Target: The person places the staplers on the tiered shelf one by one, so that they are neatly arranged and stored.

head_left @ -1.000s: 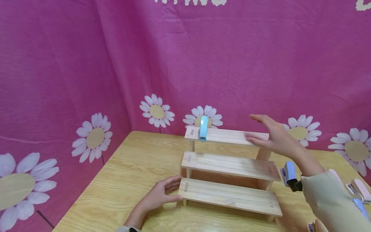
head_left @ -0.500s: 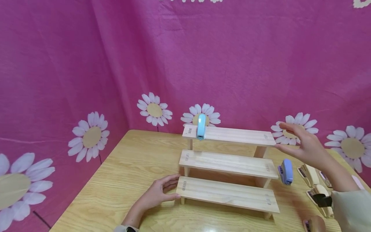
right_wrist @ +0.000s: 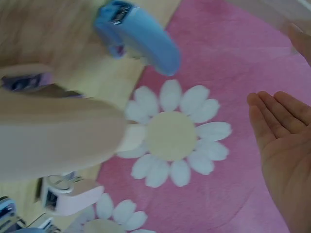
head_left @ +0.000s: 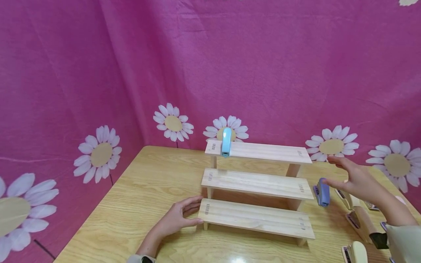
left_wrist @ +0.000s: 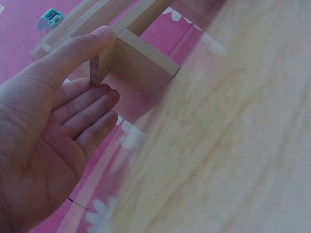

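A three-step wooden display stand [head_left: 256,218] stands on the table. My left hand [head_left: 177,217] grips the left end of its lowest board; in the left wrist view the thumb [left_wrist: 90,43] lies over the board's end and the fingers [left_wrist: 92,102] curve at its other side. On the left of the top step sits a light blue stapler [head_left: 226,142]. My right hand [head_left: 365,182] is off the stand's right side, fingers extended, thumb apart, holding nothing. In the head view its thumb overlaps a purple-blue stapler [head_left: 323,192] standing on the table.
Several more staplers lie right of the stand, among them a cream one [head_left: 357,252] near the front and a beige one [head_left: 361,221] by the right wrist. A pink cloth [head_left: 263,73] with daisies hangs behind the table [head_left: 158,171].
My right hand has moved right and down, away from the top step to beside the purple-blue stapler. The left hand stays at the lowest board; the head view shifts slightly.
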A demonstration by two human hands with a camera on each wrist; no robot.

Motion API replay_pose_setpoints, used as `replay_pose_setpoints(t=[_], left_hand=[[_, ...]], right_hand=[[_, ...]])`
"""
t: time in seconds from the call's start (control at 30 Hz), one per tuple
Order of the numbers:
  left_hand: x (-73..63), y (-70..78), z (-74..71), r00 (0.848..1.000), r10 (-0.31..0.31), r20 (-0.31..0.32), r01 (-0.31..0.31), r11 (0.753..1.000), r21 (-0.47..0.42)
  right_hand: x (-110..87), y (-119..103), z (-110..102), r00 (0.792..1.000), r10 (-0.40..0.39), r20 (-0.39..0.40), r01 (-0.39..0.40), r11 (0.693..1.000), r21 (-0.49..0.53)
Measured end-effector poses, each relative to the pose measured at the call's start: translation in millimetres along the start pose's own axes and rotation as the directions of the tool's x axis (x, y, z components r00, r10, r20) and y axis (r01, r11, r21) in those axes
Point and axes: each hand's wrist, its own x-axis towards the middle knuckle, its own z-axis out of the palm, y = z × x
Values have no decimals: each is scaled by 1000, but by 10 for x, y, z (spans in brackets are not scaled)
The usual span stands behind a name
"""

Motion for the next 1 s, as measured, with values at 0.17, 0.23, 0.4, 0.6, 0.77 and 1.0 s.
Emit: replay_pose_setpoints(t=[0.17,0.23,0.4,0.6,0.77,1.0], left_hand=[[6,-9,0,1000,3,3,-3,1000,-11],[8,-8,-1,1000,5,4,-5,1000,-17],[11,1,-6,1000,7,2,-7,1000,-20],[11,-2,-5,1000,6,0,-6,1000,-25],[11,-22,0,1000,9,-1,-9,1000,-23],[9,-23,0,1000,6,3,-6,1000,-21]], right_hand=[[-45,109,85,997,-1,72,2,1000,-15],[-64,143,120,994,11,107,-10,1000,-9],[-98,205,206,983,53,177,-55,998,8],[-121,255,305,972,61,225,-56,998,-31],[-147,282,373,966,62,252,-53,998,-44],[-179,296,435,955,86,284,-70,995,-66]])
